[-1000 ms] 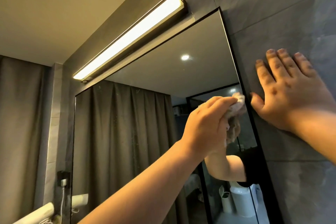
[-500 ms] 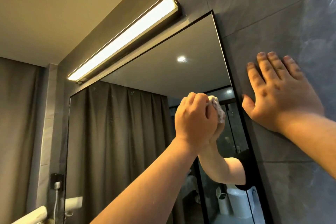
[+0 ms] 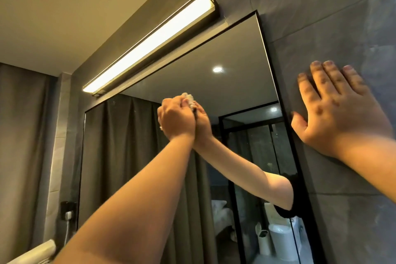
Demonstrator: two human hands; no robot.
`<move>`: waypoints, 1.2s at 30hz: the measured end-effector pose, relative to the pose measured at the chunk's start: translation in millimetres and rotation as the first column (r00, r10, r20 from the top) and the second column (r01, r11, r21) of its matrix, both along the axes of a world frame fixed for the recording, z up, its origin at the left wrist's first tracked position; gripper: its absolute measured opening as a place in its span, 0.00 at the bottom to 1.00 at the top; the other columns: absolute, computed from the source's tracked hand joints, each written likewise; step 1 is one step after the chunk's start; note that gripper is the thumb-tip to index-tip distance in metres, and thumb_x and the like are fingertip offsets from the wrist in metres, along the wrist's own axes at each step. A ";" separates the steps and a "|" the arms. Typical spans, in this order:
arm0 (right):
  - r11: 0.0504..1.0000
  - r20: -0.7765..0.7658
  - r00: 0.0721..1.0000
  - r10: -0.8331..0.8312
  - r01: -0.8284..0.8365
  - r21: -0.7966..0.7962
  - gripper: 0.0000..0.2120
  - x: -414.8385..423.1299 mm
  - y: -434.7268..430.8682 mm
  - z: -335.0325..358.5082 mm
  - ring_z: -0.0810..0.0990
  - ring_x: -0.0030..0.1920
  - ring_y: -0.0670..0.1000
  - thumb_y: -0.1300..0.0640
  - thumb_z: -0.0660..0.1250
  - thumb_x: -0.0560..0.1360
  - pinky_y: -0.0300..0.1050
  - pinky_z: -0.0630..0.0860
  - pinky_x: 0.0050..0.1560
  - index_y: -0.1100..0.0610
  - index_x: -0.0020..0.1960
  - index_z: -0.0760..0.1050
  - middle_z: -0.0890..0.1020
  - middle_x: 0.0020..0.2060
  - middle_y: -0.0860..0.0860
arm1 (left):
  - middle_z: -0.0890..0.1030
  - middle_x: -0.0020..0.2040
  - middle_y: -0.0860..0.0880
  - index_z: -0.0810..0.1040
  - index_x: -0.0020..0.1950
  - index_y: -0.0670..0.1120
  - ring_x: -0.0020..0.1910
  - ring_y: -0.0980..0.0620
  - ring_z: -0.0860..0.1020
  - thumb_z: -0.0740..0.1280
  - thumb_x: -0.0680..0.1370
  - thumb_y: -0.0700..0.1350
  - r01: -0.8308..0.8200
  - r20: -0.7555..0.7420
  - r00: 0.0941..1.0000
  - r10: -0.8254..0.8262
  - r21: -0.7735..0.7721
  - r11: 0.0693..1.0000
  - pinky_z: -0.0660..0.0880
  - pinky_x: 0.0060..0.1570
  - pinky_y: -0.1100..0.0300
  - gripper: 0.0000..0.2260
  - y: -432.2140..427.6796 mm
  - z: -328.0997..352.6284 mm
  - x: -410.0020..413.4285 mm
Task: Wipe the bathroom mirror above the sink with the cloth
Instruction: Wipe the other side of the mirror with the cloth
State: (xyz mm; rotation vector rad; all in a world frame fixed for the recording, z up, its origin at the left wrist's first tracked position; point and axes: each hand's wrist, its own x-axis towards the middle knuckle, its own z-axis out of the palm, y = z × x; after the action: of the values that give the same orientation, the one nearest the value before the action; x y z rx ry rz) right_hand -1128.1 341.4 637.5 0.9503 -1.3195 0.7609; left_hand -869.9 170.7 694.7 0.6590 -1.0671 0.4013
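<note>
High on the mirror (image 3: 235, 53), the left hand (image 3: 176, 120) clutches a cloth (image 3: 188, 98), mid-wipe. The right hand (image 3: 340, 113) lies spread on the wall (image 3: 342, 17). Next likely calls for sweeping leftward.

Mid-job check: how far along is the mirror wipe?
In hand: the left hand presses the cloth against the mirror near its top, while the right hand braces flat on the tiled wall. Wiped versus unwiped glass can't be told apart; the lower mirror is out of view.
</note>
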 end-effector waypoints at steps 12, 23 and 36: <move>1.000 -0.013 1.000 0.024 -0.025 -0.014 0.38 -3.5 -3.1 0.7 0.60 0.75 0.67 0.41 0.54 0.72 0.63 0.52 0.76 0.66 0.75 0.63 0.62 0.74 0.68 | 0.79 0.60 0.45 0.78 0.62 0.41 0.58 0.45 0.79 0.62 0.80 0.48 0.265 -0.279 0.945 -0.170 0.354 0.897 0.70 0.50 0.63 0.15 -60.4 -30.2 83.9; 0.999 -0.025 0.999 0.021 -0.022 -0.042 0.39 -3.5 -5.1 2.0 0.60 0.75 0.67 0.42 0.56 0.72 0.62 0.52 0.75 0.66 0.74 0.64 0.63 0.74 0.68 | 0.77 0.65 0.48 0.70 0.71 0.52 0.63 0.46 0.74 0.57 0.81 0.49 0.155 -0.006 0.987 -0.163 0.343 0.926 0.70 0.62 0.56 0.18 -38.5 11.9 65.3; 0.997 -0.009 0.998 0.057 -0.058 -0.042 0.39 -1.4 -5.2 1.3 0.60 0.75 0.67 0.43 0.56 0.71 0.62 0.51 0.75 0.66 0.74 0.64 0.63 0.74 0.68 | 0.78 0.52 0.47 0.82 0.60 0.48 0.50 0.52 0.76 0.66 0.76 0.44 -0.010 0.460 0.887 0.052 -0.092 0.996 0.74 0.50 0.64 0.13 23.8 -74.6 10.9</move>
State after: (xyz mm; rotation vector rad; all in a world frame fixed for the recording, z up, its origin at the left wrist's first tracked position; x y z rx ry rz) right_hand -1129.5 336.2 638.8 0.9598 -1.2696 0.8255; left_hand -859.1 194.5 620.1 0.5119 -1.4842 0.6516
